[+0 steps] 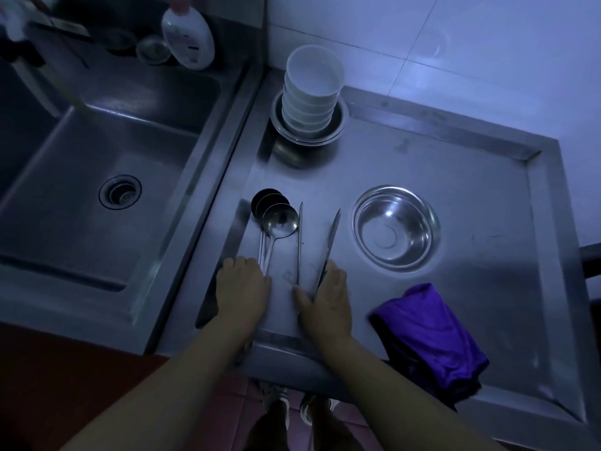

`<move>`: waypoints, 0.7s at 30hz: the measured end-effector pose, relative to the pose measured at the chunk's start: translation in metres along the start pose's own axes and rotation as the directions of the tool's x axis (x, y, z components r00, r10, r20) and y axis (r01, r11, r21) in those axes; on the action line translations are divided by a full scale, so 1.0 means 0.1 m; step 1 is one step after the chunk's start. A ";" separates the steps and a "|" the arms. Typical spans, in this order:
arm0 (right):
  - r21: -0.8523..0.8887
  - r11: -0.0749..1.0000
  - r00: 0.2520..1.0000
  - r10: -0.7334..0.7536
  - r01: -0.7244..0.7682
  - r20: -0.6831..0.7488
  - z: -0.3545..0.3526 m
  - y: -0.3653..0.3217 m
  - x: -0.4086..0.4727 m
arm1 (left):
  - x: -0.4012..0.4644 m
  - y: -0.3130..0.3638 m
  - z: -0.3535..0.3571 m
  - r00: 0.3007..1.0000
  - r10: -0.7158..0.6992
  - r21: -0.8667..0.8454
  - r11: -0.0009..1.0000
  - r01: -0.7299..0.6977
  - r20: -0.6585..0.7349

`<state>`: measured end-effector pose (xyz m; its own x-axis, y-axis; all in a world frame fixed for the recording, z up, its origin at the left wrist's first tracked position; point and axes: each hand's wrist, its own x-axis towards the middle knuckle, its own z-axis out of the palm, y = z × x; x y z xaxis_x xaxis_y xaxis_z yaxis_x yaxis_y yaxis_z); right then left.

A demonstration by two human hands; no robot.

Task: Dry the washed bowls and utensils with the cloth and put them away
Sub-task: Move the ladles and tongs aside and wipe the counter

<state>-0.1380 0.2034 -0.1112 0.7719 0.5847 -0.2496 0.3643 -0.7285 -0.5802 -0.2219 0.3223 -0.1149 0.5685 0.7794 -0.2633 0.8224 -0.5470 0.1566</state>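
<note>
Several steel spoons [276, 219] lie side by side on the steel counter [471, 177], bowls away from me. My left hand [242, 288] covers their handle ends with curled fingers. Right of them lies a thin steel utensil [300, 242], then a knife [330, 245]. My right hand [328, 296] grips the knife's handle, blade pointing away. A steel bowl [395, 226] stands upright to the right. A stack of white bowls [310, 92] sits inside nested steel bowls [336, 125] at the back. The purple cloth [429, 336] lies crumpled by the front edge, untouched.
A deep steel sink [97, 177] with a drain [120, 192] is on the left. A white bottle [188, 35] and a small clear dish [153, 50] stand behind it. White wall tiles rise behind the counter. My feet show on the floor below.
</note>
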 end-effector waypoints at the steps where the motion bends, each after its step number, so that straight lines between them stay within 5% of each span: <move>1: -0.060 0.998 0.999 -0.033 0.032 -0.013 -0.07 0.06 -0.02 | -0.01 0.00 -0.01 1.000 0.015 0.013 1.000 -0.015 -0.001; 8: -0.378 0.910 0.932 -0.274 0.171 -0.237 -0.84 0.99 -0.25 | -0.09 0.14 -0.12 1.000 0.006 -0.045 0.999 -0.007 -0.023; 11: -0.425 0.901 0.986 -0.138 0.086 -0.094 -1.02 1.37 -0.36 | -0.10 0.33 -0.15 0.992 0.097 -0.035 0.994 -0.099 -0.076; 14: -0.507 0.847 0.985 -0.098 0.158 0.142 -1.01 1.65 -0.38 | -0.10 0.65 -0.14 0.964 0.252 -0.029 0.966 -0.255 -0.078; 21: -0.628 0.751 0.972 -0.078 0.204 0.221 -1.12 1.83 -0.08 | -0.07 1.42 0.07 0.863 0.505 -0.051 0.862 -0.504 0.016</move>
<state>-0.0193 0.0256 -0.1281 0.6065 0.7045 -0.3686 0.7578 -0.6524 -0.0001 -0.1094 0.2368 -0.0969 0.9056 0.3915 -0.1632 0.4239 -0.8488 0.3161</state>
